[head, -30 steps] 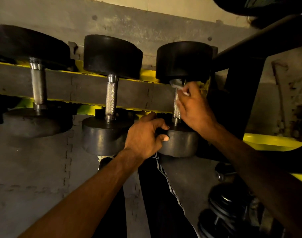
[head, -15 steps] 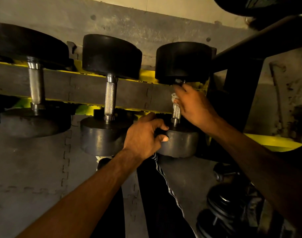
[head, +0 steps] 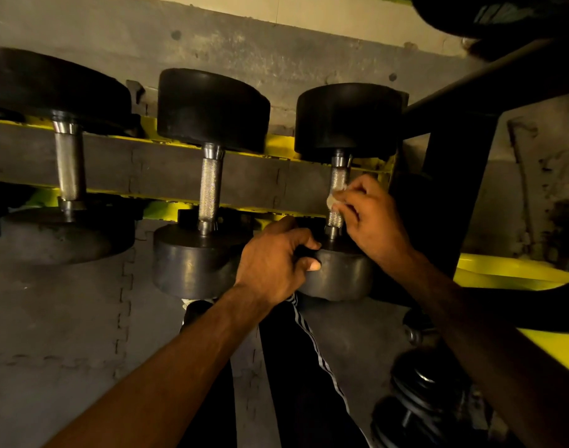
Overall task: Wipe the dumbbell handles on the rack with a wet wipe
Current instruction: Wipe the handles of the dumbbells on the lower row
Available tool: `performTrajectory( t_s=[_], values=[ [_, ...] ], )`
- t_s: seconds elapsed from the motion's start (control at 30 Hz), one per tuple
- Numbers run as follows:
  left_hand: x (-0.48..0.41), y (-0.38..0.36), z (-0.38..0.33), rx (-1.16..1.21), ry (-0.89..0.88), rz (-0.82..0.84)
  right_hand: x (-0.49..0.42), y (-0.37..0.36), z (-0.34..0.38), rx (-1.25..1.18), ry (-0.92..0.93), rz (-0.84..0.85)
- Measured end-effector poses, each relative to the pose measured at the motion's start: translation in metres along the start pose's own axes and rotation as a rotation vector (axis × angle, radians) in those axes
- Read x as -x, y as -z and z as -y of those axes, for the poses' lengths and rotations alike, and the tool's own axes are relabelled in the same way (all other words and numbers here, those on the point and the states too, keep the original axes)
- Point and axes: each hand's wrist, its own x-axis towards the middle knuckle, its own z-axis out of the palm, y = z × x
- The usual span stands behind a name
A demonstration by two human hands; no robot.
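I see the rightmost dumbbell [head: 347,121] at about 2 o'clock from centre. It lies across the yellow rack [head: 276,147] with its long axis running 12 to 6. Its handle [head: 337,177] is shiny knurled steel, and its heads are round, matte black drums. My right hand [head: 370,221] has its grip closed, pinching a crumpled white wet wipe [head: 333,197] against the handle. My left hand [head: 270,263] grips the near head's rim at 6 o'clock.

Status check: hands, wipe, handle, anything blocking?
Right hand pinching wet wipe against rightmost dumbbell handle. Left hand gripping its near head. Nothing blocking.
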Motion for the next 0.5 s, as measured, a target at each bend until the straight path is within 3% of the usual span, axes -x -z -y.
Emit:
performTrajectory(
  t_s=[0.13, 0.27, 0.37, 0.5],
  values=[
    [0.0, 0.0, 0.002, 0.013, -0.016, -0.003, -0.001, 0.005, -0.007, 0.185, 0.218, 0.069],
    [0.0, -0.001, 0.002, 0.025, -0.008, -0.018, -0.041, -0.005, -0.008, 0.243, 0.108, -0.094],
    [0.0, -0.001, 0.001, 0.027, -0.006, -0.02, -0.035, -0.015, -0.007, 0.305, 0.254, 0.002],
    [-0.001, -0.002, 0.001, 0.006, -0.023, -0.025, -0.028, -0.008, 0.0, 0.665, 0.454, 0.242]
  ],
)
